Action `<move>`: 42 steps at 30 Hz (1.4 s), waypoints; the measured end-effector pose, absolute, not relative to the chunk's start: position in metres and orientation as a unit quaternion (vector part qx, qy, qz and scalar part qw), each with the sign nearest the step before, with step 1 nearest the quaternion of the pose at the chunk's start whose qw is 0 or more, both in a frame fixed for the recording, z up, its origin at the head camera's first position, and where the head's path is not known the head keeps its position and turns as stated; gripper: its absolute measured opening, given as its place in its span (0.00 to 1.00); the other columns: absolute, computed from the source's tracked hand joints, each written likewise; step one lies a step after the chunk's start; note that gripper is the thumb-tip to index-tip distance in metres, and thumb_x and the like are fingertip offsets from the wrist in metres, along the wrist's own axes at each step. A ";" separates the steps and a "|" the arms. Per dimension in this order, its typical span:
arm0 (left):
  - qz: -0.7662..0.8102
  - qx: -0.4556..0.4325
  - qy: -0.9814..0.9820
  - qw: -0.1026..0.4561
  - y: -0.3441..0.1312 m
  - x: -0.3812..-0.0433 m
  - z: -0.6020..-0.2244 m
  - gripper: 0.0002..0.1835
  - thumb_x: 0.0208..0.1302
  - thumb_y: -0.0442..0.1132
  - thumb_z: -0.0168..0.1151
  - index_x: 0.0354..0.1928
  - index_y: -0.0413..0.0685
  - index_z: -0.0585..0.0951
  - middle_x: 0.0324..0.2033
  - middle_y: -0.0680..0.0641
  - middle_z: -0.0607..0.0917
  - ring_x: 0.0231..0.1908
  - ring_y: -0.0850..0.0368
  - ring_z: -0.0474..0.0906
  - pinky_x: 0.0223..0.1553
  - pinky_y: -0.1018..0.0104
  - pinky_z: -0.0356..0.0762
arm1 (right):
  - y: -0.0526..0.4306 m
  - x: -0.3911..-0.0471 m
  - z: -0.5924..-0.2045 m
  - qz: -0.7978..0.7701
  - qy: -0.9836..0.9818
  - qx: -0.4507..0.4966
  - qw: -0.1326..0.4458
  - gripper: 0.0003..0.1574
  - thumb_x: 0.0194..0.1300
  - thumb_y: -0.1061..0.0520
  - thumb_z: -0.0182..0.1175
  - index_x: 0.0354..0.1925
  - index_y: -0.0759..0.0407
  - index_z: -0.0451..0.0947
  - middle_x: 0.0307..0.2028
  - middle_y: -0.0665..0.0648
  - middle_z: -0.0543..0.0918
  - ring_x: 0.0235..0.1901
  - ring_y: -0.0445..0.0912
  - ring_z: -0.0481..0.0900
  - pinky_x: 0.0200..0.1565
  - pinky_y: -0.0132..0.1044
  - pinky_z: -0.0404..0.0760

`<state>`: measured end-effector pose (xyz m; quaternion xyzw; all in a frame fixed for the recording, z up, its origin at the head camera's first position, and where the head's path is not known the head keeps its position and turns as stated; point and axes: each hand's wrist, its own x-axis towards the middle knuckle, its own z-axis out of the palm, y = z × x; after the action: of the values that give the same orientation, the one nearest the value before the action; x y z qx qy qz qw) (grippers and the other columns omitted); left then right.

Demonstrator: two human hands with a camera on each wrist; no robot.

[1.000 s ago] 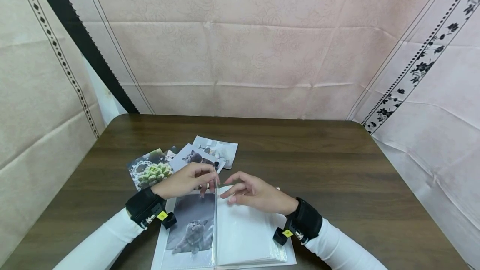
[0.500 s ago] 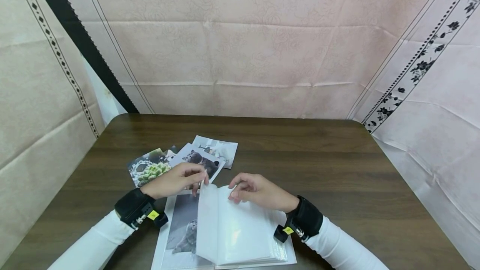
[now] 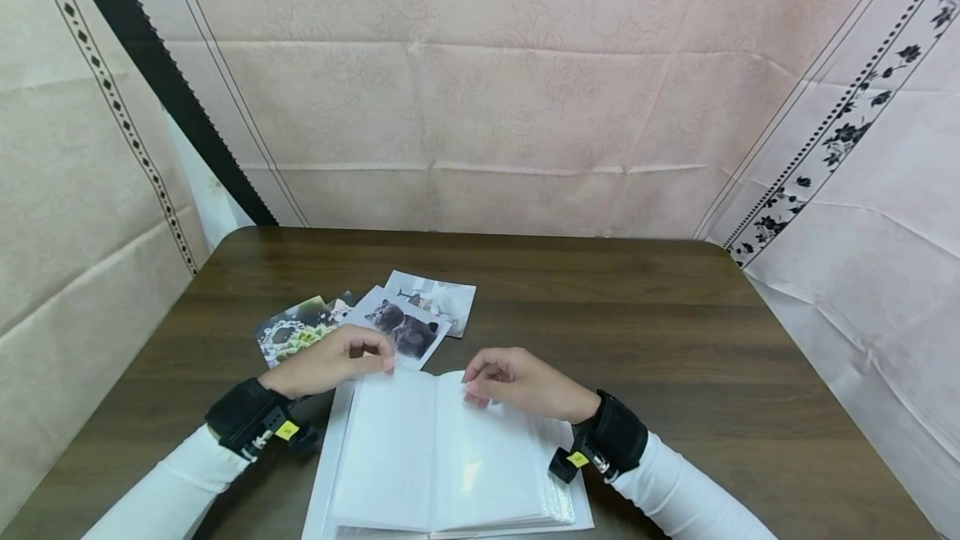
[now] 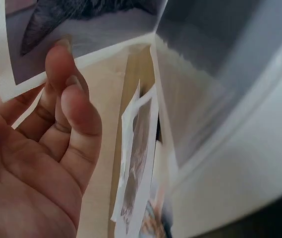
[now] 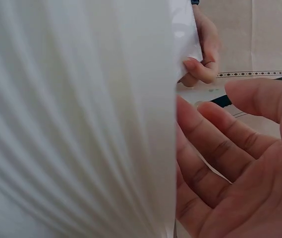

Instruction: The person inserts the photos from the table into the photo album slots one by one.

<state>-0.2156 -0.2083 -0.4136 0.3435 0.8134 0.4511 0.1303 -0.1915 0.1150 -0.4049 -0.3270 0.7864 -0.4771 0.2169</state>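
Observation:
A white photo album (image 3: 491,461) lies spread on the table with blank white pages on both sides of its fold. My left hand (image 3: 330,361) pinches the top edge of the left album page (image 3: 386,452). In the left wrist view, a grey cat picture shows on that page's underside, beneath the fingertips (image 4: 61,64). My right hand (image 3: 532,386) is at the top edge of the right page. Its fingers are loosely bent and its thumb stands apart in the right wrist view, beside the fanned page stack (image 5: 81,119). Whether those fingers touch the pages, I cannot tell.
Behind the album lie several loose photos: a kitten print (image 3: 408,327), a paler print (image 3: 453,305), and a succulent print (image 3: 288,336) partly behind the left hand. The brown wooden table (image 3: 637,315) extends to a light patterned cloth (image 3: 517,123).
My left hand has moved left, turning the page over the grey cat picture that showed on the left. The right hand has shifted slightly and stays by the right page's top.

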 end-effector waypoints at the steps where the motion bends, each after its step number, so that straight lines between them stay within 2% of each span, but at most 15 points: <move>1: 0.447 0.345 0.815 0.130 -0.209 -0.216 -0.413 0.08 0.69 0.45 0.55 0.38 0.54 0.83 0.36 0.52 0.83 0.40 0.56 0.75 0.43 0.61 0.73 | 0.115 -0.192 -0.405 -0.476 0.787 -0.326 0.217 0.16 0.70 0.49 0.55 0.47 0.59 0.77 0.36 0.55 0.85 0.37 0.49 0.81 0.43 0.36 0.78; 7: 0.404 0.352 0.835 0.127 -0.211 -0.217 -0.413 0.08 0.66 0.50 0.59 0.37 0.59 0.83 0.34 0.56 0.83 0.38 0.58 0.76 0.42 0.64 0.73 | 0.114 -0.193 -0.404 -0.473 0.789 -0.321 0.223 0.15 0.70 0.50 0.55 0.46 0.60 0.78 0.35 0.56 0.85 0.35 0.50 0.81 0.42 0.38 0.79; 13: 0.359 0.351 0.854 0.134 -0.212 -0.216 -0.413 0.06 0.66 0.50 0.59 0.36 0.62 0.82 0.33 0.58 0.82 0.37 0.59 0.76 0.42 0.65 0.75 | 0.113 -0.196 -0.406 -0.463 0.796 -0.315 0.229 0.14 0.70 0.51 0.55 0.45 0.61 0.78 0.35 0.56 0.85 0.34 0.50 0.81 0.40 0.39 0.79; 23: 0.272 0.358 0.885 0.121 -0.208 -0.207 -0.407 0.03 0.65 0.53 0.58 0.35 0.69 0.79 0.31 0.64 0.80 0.32 0.64 0.74 0.37 0.66 0.75 | 0.112 -0.199 -0.405 -0.447 0.805 -0.310 0.237 0.14 0.69 0.50 0.56 0.44 0.59 0.78 0.33 0.55 0.85 0.31 0.49 0.81 0.35 0.36 0.79; 29: 0.258 0.356 0.891 0.119 -0.208 -0.205 -0.405 0.04 0.65 0.52 0.59 0.36 0.67 0.81 0.33 0.64 0.80 0.32 0.65 0.74 0.36 0.67 0.75 | 0.109 -0.202 -0.399 -0.420 0.808 -0.336 0.239 0.10 0.68 0.56 0.56 0.42 0.61 0.78 0.32 0.57 0.84 0.30 0.49 0.81 0.35 0.36 0.79; 36: 0.250 0.353 0.893 0.125 -0.205 -0.202 -0.399 0.07 0.66 0.50 0.58 0.37 0.63 0.83 0.32 0.63 0.80 0.32 0.64 0.75 0.35 0.67 0.76 | 0.104 -0.210 -0.390 -0.374 0.818 -0.360 0.247 0.08 0.67 0.55 0.58 0.40 0.58 0.79 0.30 0.57 0.83 0.29 0.48 0.80 0.33 0.33 0.78; 42: 0.222 0.357 0.901 0.105 -0.201 -0.198 -0.397 0.03 0.66 0.48 0.59 0.34 0.64 0.81 0.31 0.65 0.80 0.30 0.65 0.74 0.34 0.68 0.74 | 0.095 -0.221 -0.385 -0.346 0.827 -0.380 0.227 0.06 0.67 0.56 0.58 0.38 0.58 0.79 0.28 0.57 0.83 0.27 0.49 0.79 0.31 0.32 0.77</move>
<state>-0.1978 -0.2009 -0.3967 0.3574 0.9010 0.2224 0.1053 -0.2208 0.0954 -0.3847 -0.3796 0.8272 -0.3463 0.2272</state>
